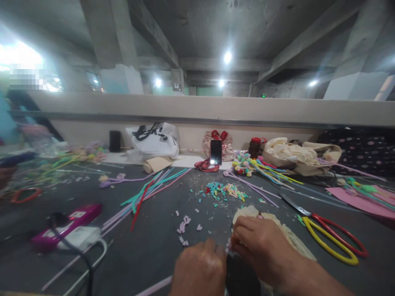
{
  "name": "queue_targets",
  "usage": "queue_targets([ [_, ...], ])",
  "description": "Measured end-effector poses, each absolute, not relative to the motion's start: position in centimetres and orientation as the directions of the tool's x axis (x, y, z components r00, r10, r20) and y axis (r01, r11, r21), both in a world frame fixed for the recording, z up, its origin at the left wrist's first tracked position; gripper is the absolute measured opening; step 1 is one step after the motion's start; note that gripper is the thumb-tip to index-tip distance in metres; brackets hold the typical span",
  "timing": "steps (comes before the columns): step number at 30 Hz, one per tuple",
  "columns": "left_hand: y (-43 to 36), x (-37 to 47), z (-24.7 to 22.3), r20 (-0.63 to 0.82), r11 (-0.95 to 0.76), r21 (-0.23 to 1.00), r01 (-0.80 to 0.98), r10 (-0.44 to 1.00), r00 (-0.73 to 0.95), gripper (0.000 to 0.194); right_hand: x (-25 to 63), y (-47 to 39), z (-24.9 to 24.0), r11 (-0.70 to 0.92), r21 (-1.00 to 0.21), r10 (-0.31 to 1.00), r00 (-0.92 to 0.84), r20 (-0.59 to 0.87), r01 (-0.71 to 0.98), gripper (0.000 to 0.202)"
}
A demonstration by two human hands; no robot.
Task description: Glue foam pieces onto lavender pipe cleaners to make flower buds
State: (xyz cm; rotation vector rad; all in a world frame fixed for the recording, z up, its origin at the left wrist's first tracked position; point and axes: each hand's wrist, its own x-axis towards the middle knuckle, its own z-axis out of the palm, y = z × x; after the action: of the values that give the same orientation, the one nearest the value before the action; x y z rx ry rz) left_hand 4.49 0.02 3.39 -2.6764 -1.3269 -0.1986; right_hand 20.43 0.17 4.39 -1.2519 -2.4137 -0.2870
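My left hand [199, 269] is curled closed at the bottom centre. A lilac pipe cleaner [154, 285] runs into it from the left. Beside it, my right hand [262, 242] is bent with its fingertips pinched together, close to the left one. Small lilac bits show at those fingertips; most of what they grip is hidden. Under my right hand lies a crumpled cream cloth [291, 236]. Just beyond my left hand, short cut lilac pieces [184, 225] are scattered on the dark table [148, 255].
Scissors with red and yellow handles [330, 240] lie open at right. Coloured cut bits [226, 191] form a pile mid-table, with a phone [216, 152] propped behind. Loose pipe cleaners [154, 191] lie left of centre. A magenta power strip [69, 226] with cables sits at left.
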Motion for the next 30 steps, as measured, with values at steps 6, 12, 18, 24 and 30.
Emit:
queue_targets([
  [6,0.2,4.6,3.4,0.206,-0.589,-0.078,0.804,0.78,0.591,0.024,20.1,0.4,4.3,0.555,0.04,0.742,-0.516,0.427,0.831,0.021],
  [12,0.6,4.1,4.0,0.148,-0.553,-0.003,0.833,0.824,0.547,0.026,21.7,-0.2,6.0,0.578,-0.245,0.782,-0.441,0.441,0.778,0.02],
  [18,1.8,2.8,5.0,0.035,-0.509,0.309,0.803,0.85,0.525,0.038,23.4,-1.0,5.7,0.388,-0.67,0.921,-0.239,0.308,0.633,0.017],
  [24,2.5,2.7,5.2,-0.148,-0.412,0.613,0.674,0.778,0.611,0.042,22.3,-0.4,5.3,0.355,-0.799,0.921,-0.33,0.208,0.486,0.043],
  [30,2.3,3.0,6.0,-0.233,-0.275,0.758,0.591,0.733,0.639,0.038,21.3,0.2,5.4,0.453,-0.771,0.863,-0.437,0.253,0.448,0.038],
])
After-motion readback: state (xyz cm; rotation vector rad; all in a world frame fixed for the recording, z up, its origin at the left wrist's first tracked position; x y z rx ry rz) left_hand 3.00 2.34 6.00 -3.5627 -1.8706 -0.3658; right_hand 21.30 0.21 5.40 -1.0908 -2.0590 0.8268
